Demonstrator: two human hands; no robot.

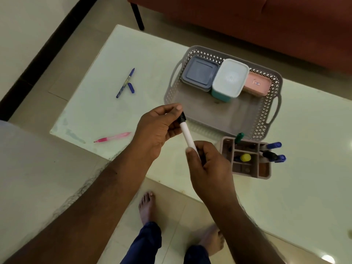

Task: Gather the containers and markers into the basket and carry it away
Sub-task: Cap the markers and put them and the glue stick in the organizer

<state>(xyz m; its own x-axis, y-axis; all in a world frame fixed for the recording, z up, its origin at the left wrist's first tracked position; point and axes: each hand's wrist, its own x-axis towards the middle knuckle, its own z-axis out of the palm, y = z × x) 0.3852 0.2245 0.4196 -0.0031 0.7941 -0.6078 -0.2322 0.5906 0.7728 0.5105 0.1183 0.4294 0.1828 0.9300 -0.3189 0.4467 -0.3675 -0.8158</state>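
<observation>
**Capping the white marker before it goes in**

We've got the white marker point(187, 135) up in the air between both hands, just in front of the basket point(274, 88). Our left hand point(158, 128) pinches the black cap end, our right hand point(207, 164) is wrapped round the lower barrel. Looks to us like the cap is being pushed on, so best to keep the barrel straight and press along its length until it seats, not at an angle.

The basket already holds three boxes along its far side: a grey box point(199, 74), a white-lidded box point(229, 79) and a pink box point(257, 85). The near half of its floor is bare, so that's where markers can drop flat.

Still out on the table point(133, 54): a blue pen point(126, 82) with its cap off beside it, and a pink pen point(112, 137) lying near the table's near edge, so easy to knock off. The organiser point(247, 159) sits just beside the basket's near corner, also close to the table edge, with markers sticking out to the right. We'd reach left over open table.
</observation>
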